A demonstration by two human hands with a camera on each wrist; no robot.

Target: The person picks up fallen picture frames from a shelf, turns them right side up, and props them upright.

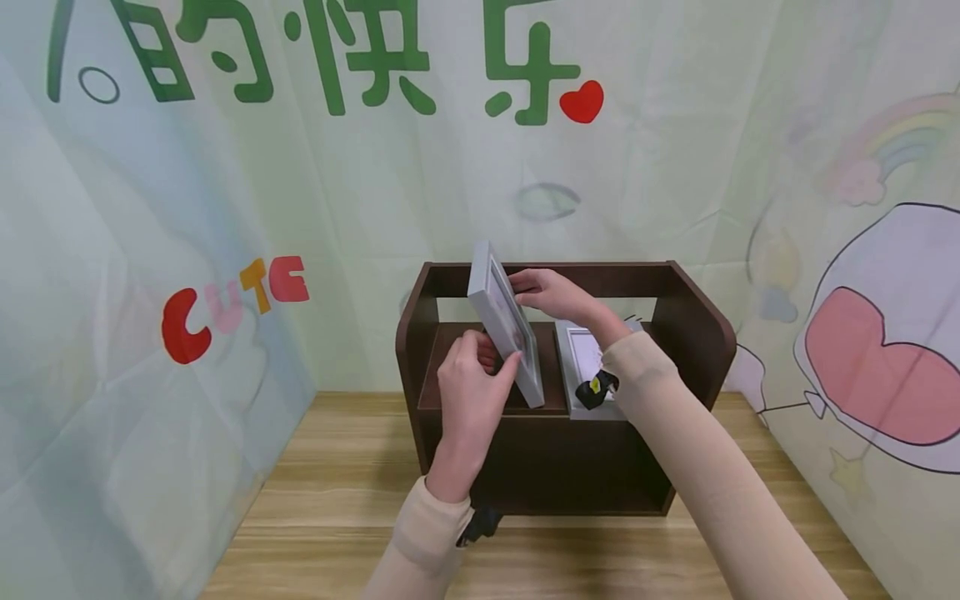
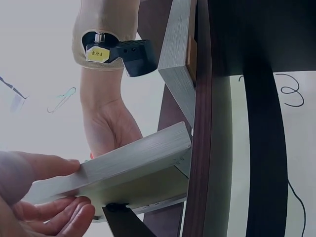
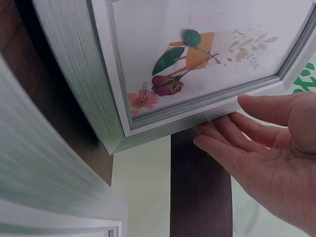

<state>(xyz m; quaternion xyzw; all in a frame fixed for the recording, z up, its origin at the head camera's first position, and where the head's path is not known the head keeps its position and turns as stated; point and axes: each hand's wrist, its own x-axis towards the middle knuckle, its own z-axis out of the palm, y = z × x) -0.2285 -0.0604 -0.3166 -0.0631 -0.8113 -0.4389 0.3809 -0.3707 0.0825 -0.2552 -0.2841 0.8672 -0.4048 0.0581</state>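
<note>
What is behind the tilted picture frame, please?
A dark support leg juts from the back of the tilted frame, near the left hand. In the head view, the frame covers part of the brown shelf; anything there is hidden.

fingers (image 3: 224,153) at pale picture frame (image 3: 202,79)

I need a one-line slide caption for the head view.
Left hand and right hand hold a tilted picture frame at a dark brown shelf, a second frame resting to the right.

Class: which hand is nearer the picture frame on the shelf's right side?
Right: the right hand is above and left of the resting picture frame; the left hand is farther left, gripping the tilted picture frame.
</note>
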